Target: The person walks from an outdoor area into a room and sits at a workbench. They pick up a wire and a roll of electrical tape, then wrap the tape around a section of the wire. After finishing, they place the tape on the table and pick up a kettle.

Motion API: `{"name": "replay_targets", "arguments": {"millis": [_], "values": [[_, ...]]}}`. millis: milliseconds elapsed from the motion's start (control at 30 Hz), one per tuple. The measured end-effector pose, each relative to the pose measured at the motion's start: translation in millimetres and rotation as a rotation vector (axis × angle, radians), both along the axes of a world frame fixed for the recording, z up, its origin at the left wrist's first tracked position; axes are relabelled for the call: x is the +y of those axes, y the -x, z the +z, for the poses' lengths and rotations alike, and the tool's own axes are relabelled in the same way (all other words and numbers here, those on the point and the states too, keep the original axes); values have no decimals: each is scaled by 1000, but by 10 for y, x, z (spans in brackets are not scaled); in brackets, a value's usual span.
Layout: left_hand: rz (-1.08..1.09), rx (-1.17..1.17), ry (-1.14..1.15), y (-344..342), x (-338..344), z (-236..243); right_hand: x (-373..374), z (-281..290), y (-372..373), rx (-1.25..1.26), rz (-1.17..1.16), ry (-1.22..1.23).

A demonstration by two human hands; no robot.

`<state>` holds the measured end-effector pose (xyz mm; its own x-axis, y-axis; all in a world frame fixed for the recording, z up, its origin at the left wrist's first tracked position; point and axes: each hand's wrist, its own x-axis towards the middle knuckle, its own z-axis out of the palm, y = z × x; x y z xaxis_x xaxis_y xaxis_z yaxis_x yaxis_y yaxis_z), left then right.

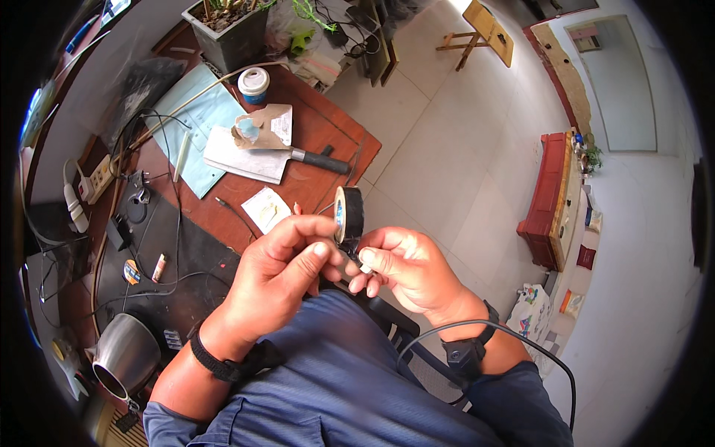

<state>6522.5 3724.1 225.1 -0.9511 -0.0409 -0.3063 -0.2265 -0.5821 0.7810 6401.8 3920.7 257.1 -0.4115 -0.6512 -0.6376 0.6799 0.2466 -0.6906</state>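
Both hands meet above the lap, off the bench's near edge. Left hand (pixel 279 272) is curled, its thumb and fingers pinching a roll of black tape (pixel 348 214) that stands on edge. Right hand (pixel 406 268) is curled too, its fingertips pinching a small pale piece just below the roll. On the bench behind, a cleaver (pixel 257 155) lies near the far edge, a metal kettle (pixel 123 354) at the near left corner.

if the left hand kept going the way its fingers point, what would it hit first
The left hand points right, toward the right hand. It would meet the black tape roll and the right hand's fingertips almost at once; they look nearly touching, though depth is unclear.
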Motion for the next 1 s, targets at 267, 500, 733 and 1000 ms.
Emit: {"name": "replay_targets", "arguments": {"millis": [267,500,733,1000], "values": [[-123,-66,-10,21,35,-182,67,-27,32,-170,-61,91],[13,49,-242,153,112,-243,47,53,66,-209,-76,63],[76,24,-241,164,100,-238,49,86,89,-191,-75,12],[40,91,-126,125,78,-347,45,65,98,-186,-56,3]]}}
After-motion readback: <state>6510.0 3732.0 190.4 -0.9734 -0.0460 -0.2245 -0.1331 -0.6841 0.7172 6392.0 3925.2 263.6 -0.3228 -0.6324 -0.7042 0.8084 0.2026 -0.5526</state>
